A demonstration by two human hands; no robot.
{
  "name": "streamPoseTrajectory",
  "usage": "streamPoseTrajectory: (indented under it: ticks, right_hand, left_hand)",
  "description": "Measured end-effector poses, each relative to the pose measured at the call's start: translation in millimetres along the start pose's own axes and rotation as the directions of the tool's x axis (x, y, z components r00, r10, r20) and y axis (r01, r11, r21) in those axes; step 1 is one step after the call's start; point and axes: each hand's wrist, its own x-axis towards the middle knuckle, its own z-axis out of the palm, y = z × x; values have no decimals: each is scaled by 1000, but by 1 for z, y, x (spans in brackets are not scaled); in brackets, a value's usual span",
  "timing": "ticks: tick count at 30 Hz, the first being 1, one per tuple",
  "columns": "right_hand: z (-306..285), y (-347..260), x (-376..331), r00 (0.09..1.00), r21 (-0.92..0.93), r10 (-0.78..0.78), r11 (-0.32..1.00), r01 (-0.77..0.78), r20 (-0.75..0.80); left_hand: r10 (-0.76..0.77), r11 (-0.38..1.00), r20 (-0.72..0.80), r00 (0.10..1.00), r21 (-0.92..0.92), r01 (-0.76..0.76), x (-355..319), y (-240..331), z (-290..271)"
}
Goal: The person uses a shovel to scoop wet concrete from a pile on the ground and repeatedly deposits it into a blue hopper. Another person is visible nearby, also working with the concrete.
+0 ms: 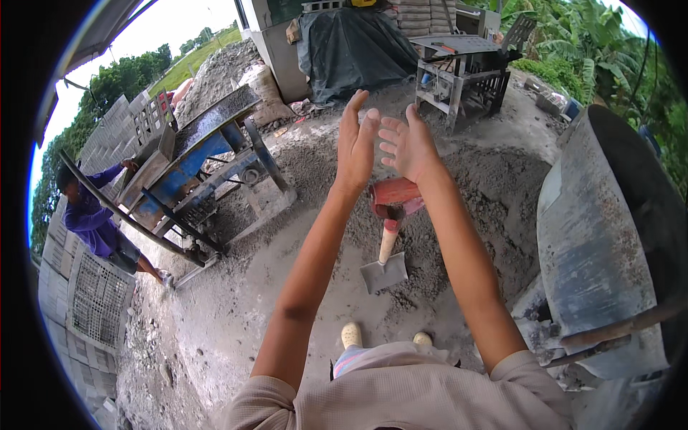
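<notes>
Both my arms reach forward and up over a grey mortar pile. My left hand is held edge-on with fingers straight, palm facing right. My right hand faces it with fingers spread, a small gap between the two palms. Neither hand holds anything. Below them a shovel with a red-and-pale handle stands in the mix, its grey blade on the ground near my pale boots.
A large grey mixer drum stands close on the right. A blue block-making machine stands at left, with a person in purple beside it and stacked concrete blocks. A metal frame table and a dark tarp are behind.
</notes>
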Motion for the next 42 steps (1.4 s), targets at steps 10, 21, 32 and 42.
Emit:
streamPoseTrajectory:
  ticks: [10, 21, 32, 42]
  right_hand:
    - [-16, 2, -7, 953, 492, -86, 867, -73, 292]
    - [-6, -9, 19, 991, -156, -29, 988, 9, -127]
    - [-10, -10, 63, 979, -236, -109, 969, 66, -174]
    - [-10, -14, 30, 973, -250, -126, 965, 76, -192]
  left_hand:
    - [320, 822, 679, 660, 147, -550, 41, -62, 30]
    - [-599, 795, 274, 752, 316, 518, -22, -159, -10]
    - [-317, 919, 247, 916, -158, 361, -21, -51, 0]
    - [-276, 935, 93, 957, -204, 289, -39, -43, 17]
